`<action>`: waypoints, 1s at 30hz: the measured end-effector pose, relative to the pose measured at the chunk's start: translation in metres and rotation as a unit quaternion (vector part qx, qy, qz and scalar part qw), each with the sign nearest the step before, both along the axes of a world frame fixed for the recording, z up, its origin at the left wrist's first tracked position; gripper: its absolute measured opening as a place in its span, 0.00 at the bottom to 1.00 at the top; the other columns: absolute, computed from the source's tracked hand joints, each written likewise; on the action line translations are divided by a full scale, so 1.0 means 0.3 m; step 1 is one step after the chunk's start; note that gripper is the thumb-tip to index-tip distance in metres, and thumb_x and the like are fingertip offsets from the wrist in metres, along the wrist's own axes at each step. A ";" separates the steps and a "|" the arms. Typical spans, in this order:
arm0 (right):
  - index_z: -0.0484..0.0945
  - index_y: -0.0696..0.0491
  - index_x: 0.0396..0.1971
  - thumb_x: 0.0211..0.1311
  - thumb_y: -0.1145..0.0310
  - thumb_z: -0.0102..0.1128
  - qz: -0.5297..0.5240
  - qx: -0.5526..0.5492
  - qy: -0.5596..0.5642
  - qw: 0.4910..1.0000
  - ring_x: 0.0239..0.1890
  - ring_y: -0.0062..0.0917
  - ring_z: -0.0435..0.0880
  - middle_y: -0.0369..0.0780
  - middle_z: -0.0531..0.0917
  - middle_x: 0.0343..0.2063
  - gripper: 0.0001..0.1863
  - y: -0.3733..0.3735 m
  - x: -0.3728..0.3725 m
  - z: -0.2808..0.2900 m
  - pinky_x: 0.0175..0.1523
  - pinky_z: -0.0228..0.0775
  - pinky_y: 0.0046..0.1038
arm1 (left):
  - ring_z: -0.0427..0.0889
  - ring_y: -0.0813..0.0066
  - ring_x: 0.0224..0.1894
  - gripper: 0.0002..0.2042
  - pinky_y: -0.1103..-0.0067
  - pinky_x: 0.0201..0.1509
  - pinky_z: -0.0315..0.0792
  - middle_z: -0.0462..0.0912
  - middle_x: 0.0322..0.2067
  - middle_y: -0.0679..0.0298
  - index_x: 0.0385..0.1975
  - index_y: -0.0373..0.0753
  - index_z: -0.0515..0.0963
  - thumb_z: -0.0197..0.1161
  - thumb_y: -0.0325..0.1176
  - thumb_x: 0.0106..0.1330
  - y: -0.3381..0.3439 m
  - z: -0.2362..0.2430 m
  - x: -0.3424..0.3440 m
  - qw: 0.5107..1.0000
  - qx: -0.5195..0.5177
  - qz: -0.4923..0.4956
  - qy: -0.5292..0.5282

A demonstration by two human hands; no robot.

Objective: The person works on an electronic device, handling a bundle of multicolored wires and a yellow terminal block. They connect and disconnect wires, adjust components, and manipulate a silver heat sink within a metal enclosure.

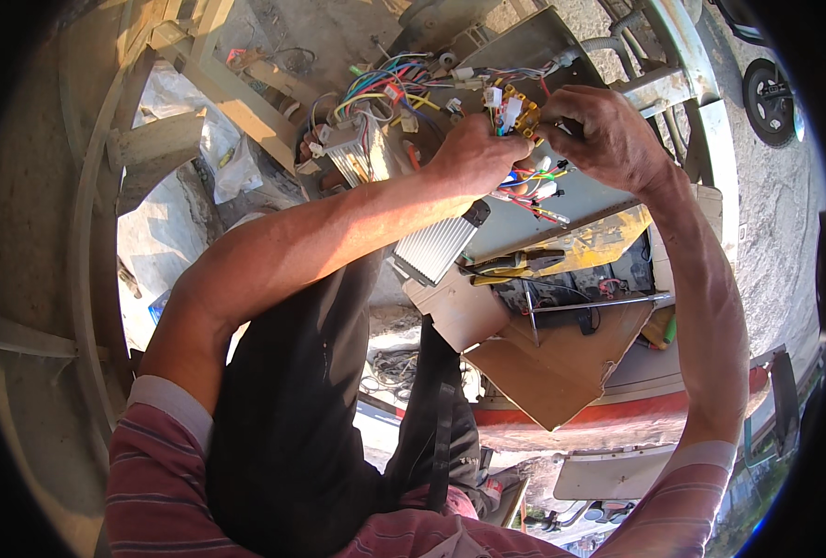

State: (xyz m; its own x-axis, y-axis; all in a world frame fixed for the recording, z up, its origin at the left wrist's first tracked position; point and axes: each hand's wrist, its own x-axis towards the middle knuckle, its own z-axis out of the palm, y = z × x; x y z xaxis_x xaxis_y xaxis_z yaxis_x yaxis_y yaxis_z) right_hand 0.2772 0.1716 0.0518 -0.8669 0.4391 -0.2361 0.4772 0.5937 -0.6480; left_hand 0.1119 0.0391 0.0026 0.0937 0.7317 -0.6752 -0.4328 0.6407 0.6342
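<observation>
We take the silver, ribbed, rectangular metal box [431,251] as our landmark; it lies tilted beneath our left forearm. Beyond it and to its right, both our hands meet at a small yellow-orange plastic connector block [527,116], which is raised over a flat grey sheet-metal panel [594,197]. Our left hand [473,153] has its grip narrowed, thumb and fingers pinched on the near side of that block. Our right hand [608,130], farther right of the box, has its fingers curled in close to the block's other side; we cannot tell whether they pinch a wire or the block itself. Between our hands and the box, loose thin wires with white plastic plugs [543,191] fan out over the panel in red, yellow and blue. Beyond the box and to its left, we see a second silver ribbed metal box [362,153], and past that a tangled bundle of multicoloured insulated wires [394,84]. Just right of the landmark box lie yellow-handled metal pliers [524,260], with a worn yellow-painted plate [617,240] farther right. Nearer to us than the box, and to its right, we have a thin shiny metal rod [608,303] and a folded brown cardboard sheet [561,372].
</observation>
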 end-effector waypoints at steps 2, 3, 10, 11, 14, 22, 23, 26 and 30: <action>0.84 0.52 0.36 0.61 0.70 0.65 -0.006 -0.003 0.007 1.000 0.36 0.42 0.85 0.43 0.85 0.32 0.05 -0.001 -0.003 -0.001 0.41 0.76 0.41 | 0.88 0.68 0.36 0.10 0.71 0.32 0.87 0.87 0.36 0.54 0.42 0.28 0.82 0.64 0.30 0.68 0.002 0.002 -0.002 1.000 -0.002 -0.002 0.002; 0.84 0.52 0.36 0.61 0.70 0.65 -0.014 -0.004 0.014 1.000 0.36 0.42 0.85 0.44 0.85 0.32 0.05 -0.005 -0.005 -0.005 0.41 0.76 0.41 | 0.88 0.68 0.36 0.10 0.71 0.32 0.87 0.87 0.36 0.54 0.42 0.28 0.82 0.65 0.30 0.68 0.003 0.003 -0.002 1.000 -0.006 -0.004 0.006; 0.84 0.52 0.37 0.62 0.65 0.68 0.018 0.030 0.012 0.999 0.36 0.43 0.85 0.44 0.84 0.32 0.08 -0.002 -0.008 -0.018 0.39 0.76 0.43 | 0.88 0.69 0.36 0.10 0.72 0.32 0.87 0.87 0.37 0.54 0.43 0.29 0.82 0.65 0.30 0.68 0.000 0.002 -0.004 1.000 0.003 -0.008 0.009; 0.84 0.52 0.37 0.62 0.64 0.68 0.016 0.040 0.007 0.999 0.35 0.43 0.85 0.44 0.84 0.32 0.08 -0.003 -0.007 -0.017 0.39 0.76 0.43 | 0.88 0.68 0.36 0.10 0.72 0.32 0.87 0.87 0.36 0.54 0.43 0.29 0.82 0.65 0.30 0.68 0.000 0.001 -0.002 1.000 -0.003 -0.006 0.011; 0.84 0.51 0.37 0.61 0.63 0.68 0.005 0.055 -0.021 0.998 0.35 0.43 0.85 0.44 0.84 0.32 0.09 -0.003 -0.002 -0.009 0.39 0.76 0.44 | 0.88 0.68 0.35 0.11 0.72 0.32 0.87 0.87 0.36 0.54 0.43 0.28 0.82 0.65 0.30 0.68 0.001 -0.004 0.005 1.000 -0.008 0.002 0.015; 0.84 0.51 0.35 0.60 0.66 0.68 0.005 0.024 0.041 0.999 0.36 0.43 0.85 0.43 0.84 0.31 0.07 -0.012 -0.004 -0.021 0.39 0.76 0.43 | 0.87 0.68 0.34 0.10 0.72 0.31 0.86 0.87 0.36 0.54 0.43 0.28 0.82 0.64 0.30 0.70 -0.003 -0.017 0.008 1.000 0.003 0.011 0.010; 0.84 0.51 0.35 0.60 0.66 0.68 0.007 0.031 0.041 0.999 0.36 0.43 0.85 0.43 0.84 0.31 0.07 -0.012 -0.004 -0.021 0.39 0.76 0.43 | 0.87 0.68 0.34 0.10 0.72 0.31 0.86 0.87 0.35 0.53 0.43 0.28 0.82 0.64 0.30 0.70 -0.003 -0.017 0.008 1.000 0.006 0.011 0.013; 0.84 0.51 0.36 0.60 0.66 0.67 -0.001 0.047 0.003 0.999 0.36 0.43 0.85 0.43 0.84 0.30 0.07 -0.014 -0.002 -0.017 0.39 0.76 0.43 | 0.87 0.68 0.33 0.11 0.72 0.31 0.85 0.87 0.35 0.53 0.43 0.27 0.81 0.64 0.30 0.70 -0.001 -0.017 0.007 1.000 0.008 0.006 0.014; 0.84 0.50 0.37 0.60 0.65 0.67 -0.043 0.025 -0.014 0.999 0.35 0.44 0.85 0.43 0.85 0.31 0.07 -0.024 0.011 -0.003 0.39 0.76 0.43 | 0.86 0.68 0.33 0.11 0.72 0.30 0.83 0.87 0.35 0.53 0.43 0.27 0.81 0.65 0.30 0.70 0.000 -0.013 0.006 1.000 0.012 0.002 0.007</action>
State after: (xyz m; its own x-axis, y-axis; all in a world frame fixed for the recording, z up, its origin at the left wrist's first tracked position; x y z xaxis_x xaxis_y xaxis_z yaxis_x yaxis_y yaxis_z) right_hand 0.2806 0.1645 0.0509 -0.8193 0.5227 -0.2357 0.5446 0.5808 -0.6050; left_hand 0.1138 0.0392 -0.0013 0.0817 0.7476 -0.6591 -0.4270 0.6238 0.6547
